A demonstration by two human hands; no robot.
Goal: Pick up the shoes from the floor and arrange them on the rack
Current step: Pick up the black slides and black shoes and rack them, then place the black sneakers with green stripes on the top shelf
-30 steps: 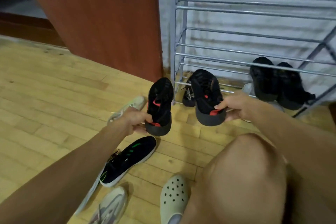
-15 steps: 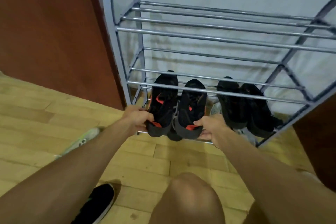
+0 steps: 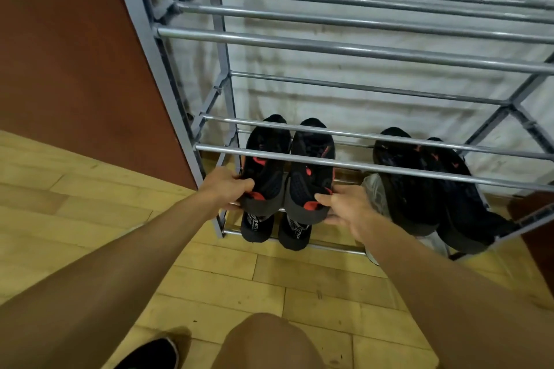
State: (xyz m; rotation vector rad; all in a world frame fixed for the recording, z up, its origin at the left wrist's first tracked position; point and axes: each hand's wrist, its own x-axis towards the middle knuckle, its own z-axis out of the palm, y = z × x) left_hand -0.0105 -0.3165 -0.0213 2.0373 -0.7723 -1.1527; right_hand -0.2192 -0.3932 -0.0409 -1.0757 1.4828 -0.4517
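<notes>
- the shoes [image 3: 266, 165]?
- over the floor a second ago; now they sit on the rack's [image 3: 359, 48] low shelf, my left hand [image 3: 227, 189] and right hand [image 3: 347, 207] still gripping the heels. only letting go remains.

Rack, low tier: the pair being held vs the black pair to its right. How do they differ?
Held pair: left hand and right hand grip its heels; right pair is untouched.
Held pair shows bright red patches at heel and tongue; right pair shows only faint red marks.
Held pair lies over another dark pair; right pair lies over something pale.
Shared: black, toes toward the wall, low in the rack.
</notes>
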